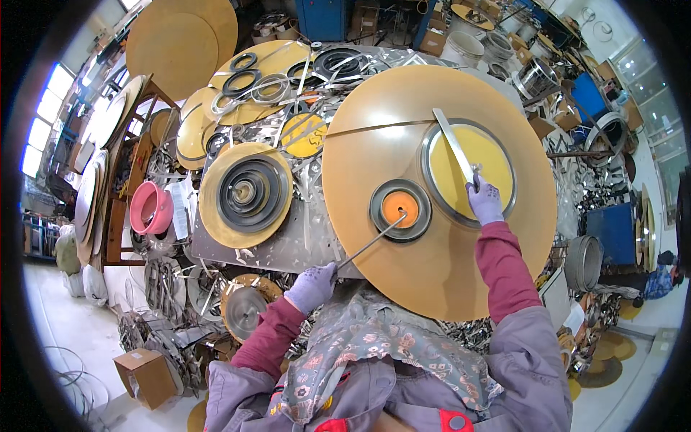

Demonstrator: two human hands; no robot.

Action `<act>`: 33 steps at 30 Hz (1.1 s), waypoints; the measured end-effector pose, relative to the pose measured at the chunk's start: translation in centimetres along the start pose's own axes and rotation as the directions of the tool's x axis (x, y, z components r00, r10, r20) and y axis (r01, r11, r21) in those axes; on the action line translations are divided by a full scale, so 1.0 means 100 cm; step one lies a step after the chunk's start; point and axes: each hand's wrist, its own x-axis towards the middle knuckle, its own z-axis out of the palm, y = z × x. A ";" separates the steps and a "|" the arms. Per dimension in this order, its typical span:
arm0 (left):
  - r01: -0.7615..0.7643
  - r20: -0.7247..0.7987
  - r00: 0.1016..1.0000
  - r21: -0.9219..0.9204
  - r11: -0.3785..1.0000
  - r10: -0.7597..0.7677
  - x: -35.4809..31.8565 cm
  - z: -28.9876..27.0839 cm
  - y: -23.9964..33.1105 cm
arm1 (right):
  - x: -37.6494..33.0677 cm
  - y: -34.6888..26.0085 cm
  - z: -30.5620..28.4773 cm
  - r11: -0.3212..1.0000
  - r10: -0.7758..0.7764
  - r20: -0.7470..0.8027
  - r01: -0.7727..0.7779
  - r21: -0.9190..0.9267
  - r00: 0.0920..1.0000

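Observation:
A large tan disc (389, 266) lies in front of me. On its right part rests a metal ring with a yellow disc (453, 187) inside. My right hand (486, 200), in a pale purple glove, is closed around the lower end of a flat silvery metal strip (452, 140), which slants up and left across the yellow face. Nearer me, a dark grey ring (423, 220) surrounds an orange hub (392, 205). My left hand (312, 286), also gloved, grips the near end of a thin metal rod (363, 250). The rod's far end meets the orange hub.
Stacked grey rings sit on a smaller tan disc (216, 230) to the left. Thin metal offcuts, black rings (241, 83) and yellow discs crowd the grey table (317, 248). A pink basin (151, 209) stands beyond its left edge. A cardboard box (147, 378) is on the floor.

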 end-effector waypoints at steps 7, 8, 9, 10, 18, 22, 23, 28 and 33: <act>-0.013 -0.012 1.000 0.001 1.000 0.013 0.001 0.000 -0.005 | 0.001 0.005 0.003 1.000 0.020 0.008 -0.020 -0.009 1.000; -0.003 -0.019 1.000 0.007 1.000 0.003 0.001 -0.001 -0.005 | 0.001 0.005 0.003 1.000 0.017 0.006 -0.016 -0.012 1.000; 0.008 -0.027 1.000 0.011 1.000 -0.008 0.001 -0.003 -0.004 | 0.000 0.003 0.002 1.000 0.012 0.004 -0.012 -0.016 1.000; 0.019 -0.035 0.999 0.016 1.000 -0.018 0.000 -0.005 -0.003 | 0.000 0.002 0.002 1.000 0.007 0.001 -0.007 -0.020 1.000; -0.016 -0.020 1.000 0.018 1.000 0.016 0.003 0.001 -0.006 | 0.000 0.009 0.007 1.000 -0.024 -0.081 0.025 0.008 0.996; -0.032 -0.012 0.999 0.032 0.999 0.033 0.010 0.005 -0.001 | 0.003 0.018 0.008 0.999 -0.050 -0.107 0.047 -0.024 0.993; -0.027 0.000 1.000 0.039 0.999 0.027 0.012 0.006 0.002 | 0.005 0.021 0.008 0.999 -0.031 -0.068 0.030 -0.026 0.997; 0.142 -0.087 0.986 0.005 0.990 -0.142 0.035 -0.005 0.008 | -0.003 0.015 -0.008 0.999 0.005 0.011 -0.005 -0.033 1.000; 0.095 0.026 0.995 0.091 0.991 -0.098 0.052 -0.016 -0.007 | -0.003 0.035 0.004 1.000 -0.027 -0.102 0.027 -0.003 0.994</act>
